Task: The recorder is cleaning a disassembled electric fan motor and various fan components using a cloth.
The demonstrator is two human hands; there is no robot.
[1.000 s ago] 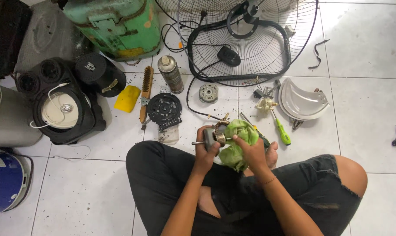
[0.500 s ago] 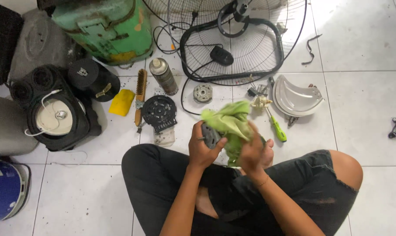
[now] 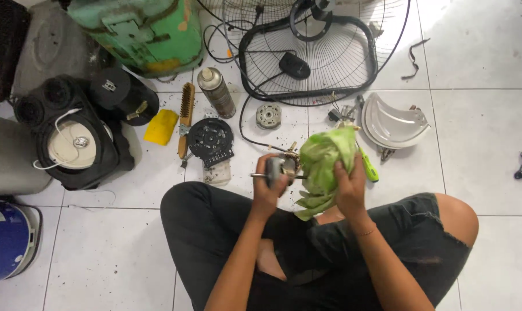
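Small fan motor (image 3: 281, 167) clamped in closed fingers of left hand (image 3: 268, 187), shaft protruding left of knuckles. Green cloth (image 3: 324, 164) bunched in closed fingers of right hand (image 3: 348, 185), pressed against motor. Green-handled screwdriver (image 3: 368, 168) just right of right fingers; round black cover (image 3: 211, 138) beyond left fingers.

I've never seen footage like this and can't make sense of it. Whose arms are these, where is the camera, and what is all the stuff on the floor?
The camera sits on a person's head and looks down, so the arms are their own. They sit cross-legged on a white tiled floor. The left hand grips a small metal motor part with a shaft; the right hand presses a green cloth against it. Lying around: a wire fan guard, a spray can, a wire brush, a black round cover, a white curved shell, a green-handled screwdriver.
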